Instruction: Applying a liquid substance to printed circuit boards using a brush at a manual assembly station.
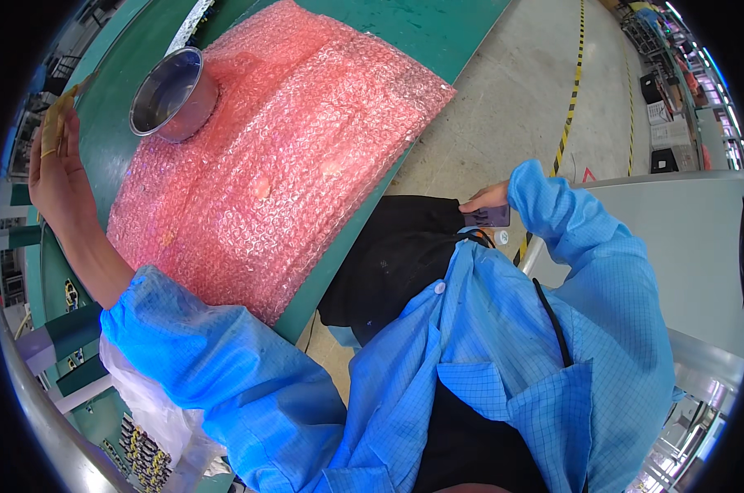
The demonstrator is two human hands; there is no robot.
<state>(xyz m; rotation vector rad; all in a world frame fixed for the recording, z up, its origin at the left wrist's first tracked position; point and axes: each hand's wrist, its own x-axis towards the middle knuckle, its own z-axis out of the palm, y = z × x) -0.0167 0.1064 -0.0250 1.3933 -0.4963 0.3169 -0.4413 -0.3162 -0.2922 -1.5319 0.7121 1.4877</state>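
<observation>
At the far left, my left hand [58, 168] is raised beside the table, its fingers closed round a yellow-tan, flat, brush-like tool [54, 130] whose thin end points up and away. A round metal bowl [193, 111] stands to the right of that hand, on a large sheet of pink bubble wrap [281, 148]. My right hand [488, 197] is down by my lap, with thumb and fingers on a dark purplish, flat, phone-like thing [493, 216]. Part of that hand is hidden by the blue sleeve.
The bubble wrap covers much of a green tabletop [446, 29], and a silvery strip [193, 23] lies beyond the bowl. Clear plastic [142, 386] and a tray of small parts [146, 452] are at the lower left. A grey panel [676, 255] stands close on my right.
</observation>
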